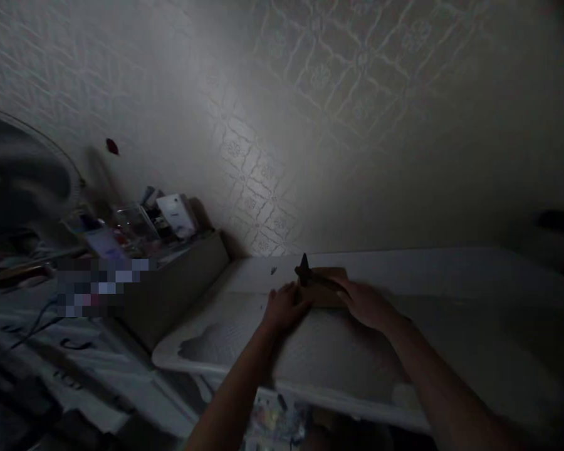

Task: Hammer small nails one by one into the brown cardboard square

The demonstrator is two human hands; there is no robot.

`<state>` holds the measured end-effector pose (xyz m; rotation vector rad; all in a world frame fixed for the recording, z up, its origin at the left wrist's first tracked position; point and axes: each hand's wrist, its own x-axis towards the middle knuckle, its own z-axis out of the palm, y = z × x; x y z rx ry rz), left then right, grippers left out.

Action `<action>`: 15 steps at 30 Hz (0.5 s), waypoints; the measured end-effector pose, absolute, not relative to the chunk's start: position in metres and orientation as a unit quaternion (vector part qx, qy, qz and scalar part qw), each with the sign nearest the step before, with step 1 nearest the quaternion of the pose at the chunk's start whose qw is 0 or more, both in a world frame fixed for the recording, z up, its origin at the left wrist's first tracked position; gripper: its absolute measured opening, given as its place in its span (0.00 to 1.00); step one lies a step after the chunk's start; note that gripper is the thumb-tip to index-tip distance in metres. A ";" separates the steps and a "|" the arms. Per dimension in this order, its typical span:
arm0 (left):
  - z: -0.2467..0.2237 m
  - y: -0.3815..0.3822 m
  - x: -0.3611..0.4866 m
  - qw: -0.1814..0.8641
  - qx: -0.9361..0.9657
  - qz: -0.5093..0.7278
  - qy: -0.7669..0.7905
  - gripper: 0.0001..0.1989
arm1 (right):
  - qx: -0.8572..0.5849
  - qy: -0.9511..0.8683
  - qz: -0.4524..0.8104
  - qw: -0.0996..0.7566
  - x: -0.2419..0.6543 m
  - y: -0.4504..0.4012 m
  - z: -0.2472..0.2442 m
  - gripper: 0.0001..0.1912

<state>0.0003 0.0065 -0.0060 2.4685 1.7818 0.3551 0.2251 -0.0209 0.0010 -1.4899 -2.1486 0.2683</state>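
My right hand (367, 305) is closed around the handle of a dark hammer (304, 270). The hammer's head points left and lies over the left part of a brown wooden board (326, 297). That board rests on a white tabletop (319, 351) near the wall. At the board's left edge is my left hand (283, 308), its fingers on the far side and its thumb along the near side, gripping the edge. Anything small between those fingers is too dark to make out. A small dark object (273, 270) lies on the tabletop beyond my left hand.
To the left stands a cabinet (183, 288) crowded with a white box (177, 213), a clear container (136, 224) and other items. A fan (23, 175) is at far left. Patterned wallpaper (272, 138) rises behind. Blurred items (277, 416) lie below the table's front edge.
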 end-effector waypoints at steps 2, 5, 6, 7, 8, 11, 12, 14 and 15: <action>-0.006 0.006 0.001 0.040 0.805 0.116 0.580 0.33 | -0.549 -0.790 0.099 0.254 0.225 -0.021 0.001 0.24; -0.007 0.008 0.000 0.036 0.808 0.117 0.576 0.33 | -0.554 -0.787 0.100 0.250 0.225 -0.021 0.001 0.23; -0.008 0.008 -0.001 0.035 0.809 0.118 0.575 0.33 | -0.556 -0.787 0.101 0.249 0.225 -0.021 0.002 0.23; -0.009 0.009 -0.001 0.034 0.809 0.120 0.575 0.33 | -0.557 -0.786 0.101 0.249 0.225 -0.022 0.002 0.23; -0.009 0.009 -0.001 0.034 0.809 0.122 0.574 0.33 | -0.557 -0.786 0.101 0.249 0.225 -0.022 0.002 0.23; -0.010 0.009 -0.002 0.031 0.809 0.125 0.573 0.33 | -0.557 -0.785 0.102 0.252 0.225 -0.023 0.004 0.24; -0.009 0.009 -0.001 0.029 0.810 0.126 0.573 0.33 | -0.558 -0.785 0.100 0.252 0.225 -0.024 0.004 0.24; -0.008 0.008 -0.001 0.027 0.809 0.124 0.573 0.33 | -0.557 -0.786 0.097 0.252 0.224 -0.024 0.005 0.23; -0.008 0.008 0.000 0.027 0.809 0.123 0.574 0.34 | -0.557 -0.786 0.095 0.252 0.224 -0.024 0.005 0.23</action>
